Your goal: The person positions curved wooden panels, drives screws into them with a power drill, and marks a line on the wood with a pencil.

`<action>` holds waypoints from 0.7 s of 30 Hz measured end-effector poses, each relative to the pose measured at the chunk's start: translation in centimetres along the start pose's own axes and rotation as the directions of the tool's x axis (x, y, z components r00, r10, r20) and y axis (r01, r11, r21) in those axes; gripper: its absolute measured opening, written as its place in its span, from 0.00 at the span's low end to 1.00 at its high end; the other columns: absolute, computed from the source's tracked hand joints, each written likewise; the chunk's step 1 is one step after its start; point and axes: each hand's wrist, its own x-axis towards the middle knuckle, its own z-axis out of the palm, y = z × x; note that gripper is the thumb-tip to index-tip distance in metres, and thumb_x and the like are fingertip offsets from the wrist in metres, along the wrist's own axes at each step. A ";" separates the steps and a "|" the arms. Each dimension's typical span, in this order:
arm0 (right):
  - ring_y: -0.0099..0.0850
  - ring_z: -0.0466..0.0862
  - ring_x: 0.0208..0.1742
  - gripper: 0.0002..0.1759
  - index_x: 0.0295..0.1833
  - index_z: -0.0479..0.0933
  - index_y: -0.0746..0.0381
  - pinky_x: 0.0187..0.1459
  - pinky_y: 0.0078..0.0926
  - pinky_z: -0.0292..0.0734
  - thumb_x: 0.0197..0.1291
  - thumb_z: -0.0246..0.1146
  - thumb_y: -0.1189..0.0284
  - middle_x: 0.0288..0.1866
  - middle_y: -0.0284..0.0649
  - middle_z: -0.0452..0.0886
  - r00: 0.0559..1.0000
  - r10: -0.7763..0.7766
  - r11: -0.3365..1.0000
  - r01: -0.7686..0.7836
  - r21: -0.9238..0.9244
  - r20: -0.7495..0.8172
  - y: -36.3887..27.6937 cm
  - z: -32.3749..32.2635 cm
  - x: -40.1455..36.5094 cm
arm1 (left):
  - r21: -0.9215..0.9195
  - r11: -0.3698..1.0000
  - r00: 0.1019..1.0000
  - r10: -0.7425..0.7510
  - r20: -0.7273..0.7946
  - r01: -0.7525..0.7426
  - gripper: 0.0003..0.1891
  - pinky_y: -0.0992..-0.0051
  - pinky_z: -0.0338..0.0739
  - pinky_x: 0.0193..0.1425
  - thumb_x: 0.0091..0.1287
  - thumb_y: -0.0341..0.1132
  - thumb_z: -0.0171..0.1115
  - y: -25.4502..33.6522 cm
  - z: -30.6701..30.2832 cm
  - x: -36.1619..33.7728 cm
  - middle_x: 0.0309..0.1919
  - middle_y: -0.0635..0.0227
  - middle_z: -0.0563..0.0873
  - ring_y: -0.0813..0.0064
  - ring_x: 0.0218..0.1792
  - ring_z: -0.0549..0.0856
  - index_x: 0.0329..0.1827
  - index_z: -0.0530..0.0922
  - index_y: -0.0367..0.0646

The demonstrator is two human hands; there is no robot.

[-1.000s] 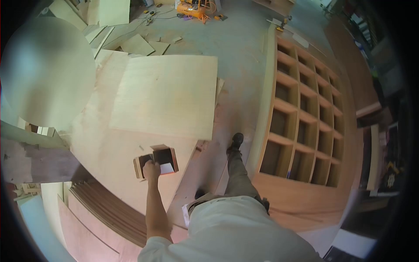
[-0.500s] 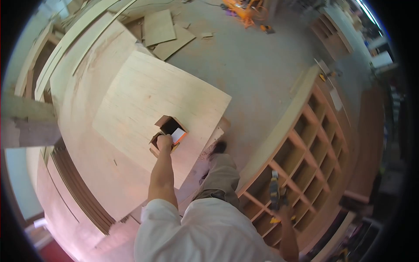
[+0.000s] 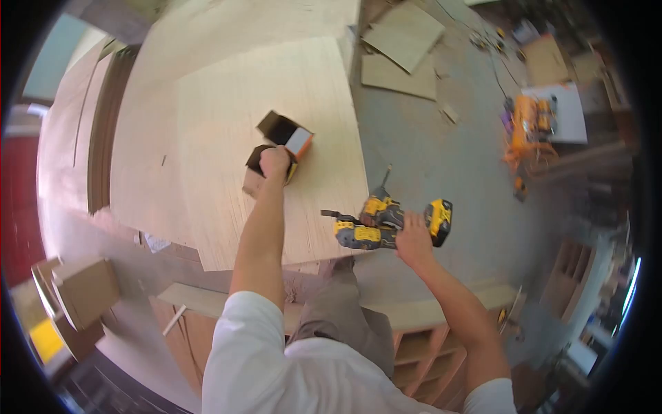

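Shirt and trousers: a white shirt (image 3: 324,379) fills the near edge, with brown trousers (image 3: 338,303) beyond it.
Right hand: the right hand (image 3: 415,238) is wrapped around the grip end of the tools, fingers closed, well apart from the other hand.
Tools: two, yellow and black, crossed close together; the bit tool (image 3: 376,207) points its thin bit away from the person, and the flat-ended tool (image 3: 358,236) points left, over the edge of the top sheet. A battery (image 3: 440,221) sticks out to the right of the hand.
Left hand: the left hand (image 3: 274,162) is clamped on the boxes where they meet, its fingertips hidden.
Boxes: both open, with dark insides; the brown box (image 3: 254,182) is nearer, the orange-edged box (image 3: 300,141) farther, with a white patch. Both are over the top sheet; whether they touch it cannot be told.
Top sheet: the pale top sheet (image 3: 276,76) overlaps the lower sheet (image 3: 148,152).
Shelf unit: the shelf unit (image 3: 414,348) lies beyond the trousers, partly hidden.
Cartons: cartons (image 3: 86,293) sit at the left.
Floor: offcuts (image 3: 407,38) lie on the grey floor (image 3: 469,186) past the sheets.
Far right: an orange machine (image 3: 527,124) stands beside a white panel (image 3: 571,114).
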 end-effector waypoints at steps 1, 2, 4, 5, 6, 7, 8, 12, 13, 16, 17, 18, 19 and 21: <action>0.52 0.69 0.63 0.18 0.41 0.86 0.67 0.70 0.51 0.56 0.50 0.66 0.65 0.64 0.58 0.69 0.997 -0.079 0.996 0.077 -0.043 -0.026 0.7 0.0 3.8 | -0.048 0.998 0.999 0.038 -0.035 -0.040 0.22 0.59 0.76 0.57 0.66 0.47 0.53 1.5 -0.1 -0.4 0.47 0.45 0.84 0.49 0.52 0.83 0.44 0.83 0.33; 0.51 0.69 0.64 0.17 0.44 0.85 0.67 0.69 0.51 0.56 0.54 0.61 0.66 0.65 0.57 0.69 0.990 -0.133 0.983 0.124 -0.134 -0.056 0.7 0.1 7.1 | -0.082 0.996 0.997 0.040 -0.070 -0.046 0.22 0.58 0.76 0.55 0.67 0.47 0.52 2.9 -0.4 -0.5 0.45 0.45 0.85 0.49 0.50 0.84 0.42 0.83 0.34; 0.49 0.68 0.65 0.18 0.47 0.84 0.66 0.68 0.49 0.57 0.60 0.56 0.67 0.65 0.55 0.69 0.972 -0.222 0.948 0.195 -0.252 -0.083 -0.1 -0.2 12.6 | -0.146 0.986 0.988 0.061 -0.144 -0.083 0.22 0.58 0.77 0.52 0.68 0.48 0.52 4.5 -1.9 -1.3 0.40 0.47 0.86 0.49 0.46 0.85 0.39 0.83 0.35; 0.49 0.68 0.65 0.19 0.48 0.84 0.66 0.67 0.48 0.58 0.60 0.55 0.66 0.65 0.55 0.70 0.963 -0.253 0.935 0.220 -0.278 -0.088 -1.0 -0.5 14.7 | -0.172 0.978 0.979 0.084 -0.187 -0.116 0.22 0.58 0.77 0.50 0.69 0.48 0.52 4.6 -3.0 -2.4 0.39 0.48 0.86 0.50 0.44 0.85 0.38 0.83 0.35; 0.48 0.67 0.65 0.19 0.49 0.84 0.66 0.66 0.48 0.59 0.61 0.55 0.66 0.65 0.54 0.70 0.956 -0.279 0.921 0.238 -0.309 -0.095 -2.1 -0.7 16.1 | -0.199 0.967 0.967 0.112 -0.230 -0.159 0.22 0.58 0.77 0.49 0.69 0.49 0.52 4.2 -3.8 -3.5 0.37 0.49 0.87 0.50 0.42 0.85 0.37 0.83 0.36; 0.47 0.67 0.66 0.20 0.50 0.83 0.66 0.65 0.47 0.59 0.61 0.54 0.66 0.65 0.53 0.70 0.945 -0.321 0.912 0.289 -0.290 -0.068 -2.4 -0.4 17.0 | -0.185 0.968 0.965 0.124 -0.231 -0.168 0.21 0.60 0.77 0.48 0.68 0.48 0.53 3.9 -4.0 -4.7 0.36 0.50 0.87 0.52 0.41 0.85 0.38 0.83 0.36; 0.46 0.67 0.66 0.20 0.51 0.83 0.66 0.64 0.46 0.60 0.61 0.54 0.65 0.65 0.52 0.70 0.931 -0.364 0.901 0.342 -0.267 -0.038 -2.5 -0.3 18.0 | -0.166 0.971 0.965 0.134 -0.228 -0.174 0.20 0.62 0.77 0.47 0.68 0.48 0.55 3.7 -4.2 -6.1 0.36 0.51 0.87 0.55 0.40 0.86 0.39 0.83 0.36; 0.45 0.72 0.60 0.18 0.50 0.82 0.65 0.57 0.43 0.66 0.63 0.55 0.65 0.55 0.49 0.74 0.881 -0.403 0.908 0.419 0.016 -0.247 -0.2 1.5 19.4 | -0.113 0.970 0.956 0.184 -0.227 -0.214 0.18 0.61 0.78 0.47 0.68 0.46 0.55 4.6 -3.5 -9.2 0.35 0.54 0.87 0.54 0.40 0.86 0.40 0.84 0.40; 0.45 0.73 0.58 0.17 0.49 0.82 0.64 0.56 0.42 0.67 0.64 0.55 0.65 0.53 0.49 0.75 0.876 -0.377 0.895 0.428 0.126 -0.299 1.2 0.6 19.1 | -0.110 0.966 0.946 0.201 -0.253 -0.234 0.17 0.60 0.78 0.48 0.68 0.45 0.55 5.8 -3.1 -8.8 0.35 0.54 0.87 0.54 0.41 0.86 0.40 0.84 0.40; 0.49 0.77 0.50 0.13 0.51 0.80 0.53 0.49 0.43 0.72 0.62 0.57 0.69 0.47 0.52 0.75 0.809 -0.483 0.785 0.569 0.244 -0.335 9.8 -2.8 16.6 | -0.079 0.980 0.961 0.162 -0.223 -0.184 0.15 0.60 0.78 0.51 0.67 0.43 0.55 10.1 -0.7 -5.9 0.40 0.54 0.87 0.54 0.45 0.85 0.44 0.84 0.43; 0.50 0.77 0.48 0.15 0.53 0.79 0.50 0.47 0.44 0.73 0.61 0.59 0.71 0.47 0.53 0.75 0.816 -0.478 0.770 0.567 0.292 -0.325 13.2 -3.3 15.6 | -0.003 0.981 0.946 0.184 -0.266 -0.192 0.15 0.60 0.78 0.52 0.67 0.43 0.55 11.1 0.4 -3.7 0.42 0.53 0.86 0.54 0.46 0.85 0.45 0.84 0.43; 0.51 0.77 0.47 0.16 0.53 0.78 0.49 0.46 0.45 0.73 0.60 0.60 0.72 0.47 0.54 0.75 0.833 -0.480 0.760 0.551 0.344 -0.273 17.0 -4.0 14.5 | 0.075 0.978 0.936 0.207 -0.285 -0.194 0.15 0.59 0.78 0.53 0.67 0.43 0.56 11.5 2.2 -1.6 0.44 0.53 0.86 0.53 0.48 0.84 0.46 0.84 0.44; 0.53 0.77 0.46 0.17 0.53 0.77 0.49 0.45 0.47 0.74 0.58 0.60 0.74 0.47 0.55 0.75 0.853 -0.471 0.757 0.521 0.395 -0.225 20.8 -4.5 13.4 | 0.155 0.965 0.923 0.248 -0.296 -0.209 0.15 0.59 0.78 0.53 0.67 0.43 0.56 12.0 3.9 -0.1 0.46 0.52 0.86 0.53 0.49 0.84 0.47 0.83 0.44; 0.55 0.77 0.46 0.14 0.48 0.76 0.54 0.44 0.49 0.74 0.55 0.61 0.77 0.47 0.57 0.74 0.930 -0.365 0.783 0.326 0.530 -0.035 28.7 -4.0 10.5 | 0.214 0.977 0.969 0.034 -0.245 0.020 0.16 0.58 0.78 0.56 0.66 0.43 0.57 13.0 5.1 2.8 0.49 0.52 0.85 0.51 0.53 0.82 0.51 0.83 0.45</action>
